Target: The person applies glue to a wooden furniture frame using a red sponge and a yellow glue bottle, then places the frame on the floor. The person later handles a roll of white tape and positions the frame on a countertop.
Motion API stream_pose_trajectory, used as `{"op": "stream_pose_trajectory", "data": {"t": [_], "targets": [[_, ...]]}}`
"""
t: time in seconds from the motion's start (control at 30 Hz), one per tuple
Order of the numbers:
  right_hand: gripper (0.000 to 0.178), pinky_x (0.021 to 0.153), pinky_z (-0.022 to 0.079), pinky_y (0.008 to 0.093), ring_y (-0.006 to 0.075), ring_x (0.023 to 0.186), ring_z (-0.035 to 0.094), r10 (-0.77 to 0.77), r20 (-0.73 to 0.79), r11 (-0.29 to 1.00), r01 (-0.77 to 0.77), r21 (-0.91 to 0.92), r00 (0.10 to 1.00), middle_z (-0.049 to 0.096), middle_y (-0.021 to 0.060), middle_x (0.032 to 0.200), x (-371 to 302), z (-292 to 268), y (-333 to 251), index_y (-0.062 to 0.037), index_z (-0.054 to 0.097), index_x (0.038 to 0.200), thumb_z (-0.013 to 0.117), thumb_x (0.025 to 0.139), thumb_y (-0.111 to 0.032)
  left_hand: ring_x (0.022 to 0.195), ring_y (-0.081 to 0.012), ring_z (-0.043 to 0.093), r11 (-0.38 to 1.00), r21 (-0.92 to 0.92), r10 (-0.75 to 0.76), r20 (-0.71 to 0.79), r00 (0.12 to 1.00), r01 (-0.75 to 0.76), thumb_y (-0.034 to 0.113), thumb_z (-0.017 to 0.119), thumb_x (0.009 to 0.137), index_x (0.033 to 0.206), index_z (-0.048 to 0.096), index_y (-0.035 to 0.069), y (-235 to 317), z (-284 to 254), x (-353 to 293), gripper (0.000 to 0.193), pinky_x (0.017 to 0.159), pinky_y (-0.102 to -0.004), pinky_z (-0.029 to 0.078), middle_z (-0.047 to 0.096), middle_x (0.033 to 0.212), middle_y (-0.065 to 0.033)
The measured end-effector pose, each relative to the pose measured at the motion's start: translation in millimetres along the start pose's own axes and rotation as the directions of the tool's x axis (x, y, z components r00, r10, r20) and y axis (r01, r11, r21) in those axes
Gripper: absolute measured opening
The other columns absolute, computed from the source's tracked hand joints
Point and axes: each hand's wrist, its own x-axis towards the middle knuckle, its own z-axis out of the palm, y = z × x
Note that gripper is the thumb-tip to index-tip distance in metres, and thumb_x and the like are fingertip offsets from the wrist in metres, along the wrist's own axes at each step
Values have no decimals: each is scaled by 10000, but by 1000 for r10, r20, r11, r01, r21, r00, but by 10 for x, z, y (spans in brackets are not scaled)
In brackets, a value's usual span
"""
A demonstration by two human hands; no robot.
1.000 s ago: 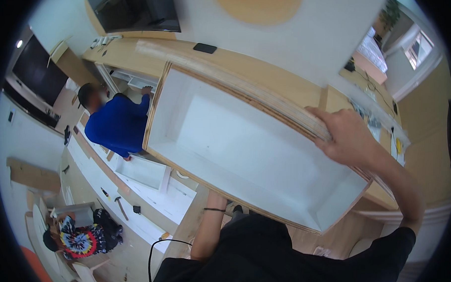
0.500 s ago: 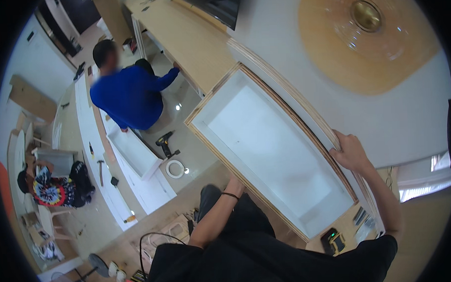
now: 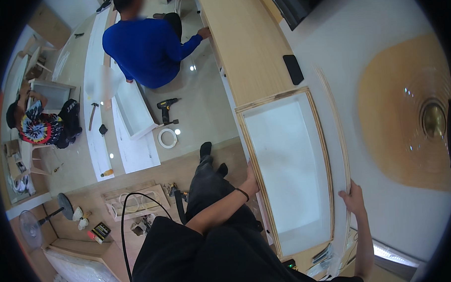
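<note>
A drawer box (image 3: pixel 290 163) with a white inside and bare plywood edges lies open side up on the wooden counter in front of me. My left hand (image 3: pixel 253 182) is against its left outer side, the fingers mostly hidden by the wall. Along the box's right side stands a long white panel with a layered plywood edge (image 3: pixel 340 132). My right hand (image 3: pixel 354 198) is closed on the outer edge of this panel, thumb toward the box. A gap shows between the panel's edge and the box.
A black phone (image 3: pixel 293 69) lies on the counter (image 3: pixel 252 45) beyond the box. Left, a person in blue (image 3: pixel 143 52) sits by another white drawer (image 3: pixel 132 112); a drill (image 3: pixel 166 110) and tape roll (image 3: pixel 167 138) lie nearby. Farther left another person (image 3: pixel 38 122) sits. A fan (image 3: pixel 32 227) stands lower left.
My view has swung, so the box now appears more upright and the co-workers sit higher. The panel stands farther from the box's right side. My right hand stays on its edge.
</note>
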Motion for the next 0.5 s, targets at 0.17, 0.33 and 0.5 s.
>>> {"op": "stream_pose_trajectory", "data": {"t": [0.17,0.33,0.5], "targets": [[458,708,540,358,260,748,709,120,56,993,-120,9,991,715,197,865,118,75,155,29,598,1213,656,763,-32,861,-228,672,998,69,12,-87,996,-6,619,329,975,1179,599,75,27,260,-298,641,742,-378,588,647,1011,-88],[469,720,533,343,253,763,703,56,42,995,-59,79,998,717,200,888,196,150,437,29,590,1235,664,777,-34,819,-232,675,998,-42,-60,-103,993,56,622,376,964,1102,620,67,-6,282,-146,622,711,-385,588,650,944,-99],[490,757,533,353,265,812,707,126,87,992,-127,-3,988,719,201,918,368,113,400,28,579,1261,657,780,-18,808,-227,675,987,-161,-22,59,998,31,607,409,964,1030,624,67,-144,54,256,585,680,-384,587,650,898,-93]]}}
